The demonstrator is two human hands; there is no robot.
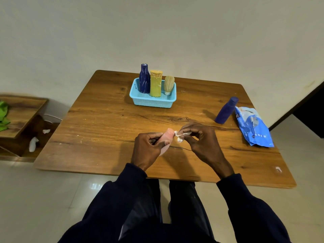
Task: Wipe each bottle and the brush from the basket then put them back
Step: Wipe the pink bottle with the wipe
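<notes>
Nearest, at six o'clock over the brown wooden table [105, 128], the left hand [149, 148] curls round a pale pink plastic bottle [168, 136] while the right hand [201, 142] pinches a white wipe [179, 137] against its top end. At twelve o'clock a light blue plastic basket [152, 101] holds a dark blue bottle [144, 79], a yellow bottle [155, 85] and a pale bristled brush [168, 84]. At two o'clock a purple-blue bottle [226, 111] stands beside a blue packet [252, 127].

The person is wearing a dark navy long-sleeved top [94, 223], its left sleeve [112, 195] and right sleeve [245, 204] reaching to the wrists and ending in snug cuffs [137, 170]. The left hand [149, 149] and right hand [203, 144] are showing bare. Dark trousers [145, 207] are covering the legs, catching a faint sheen.
</notes>
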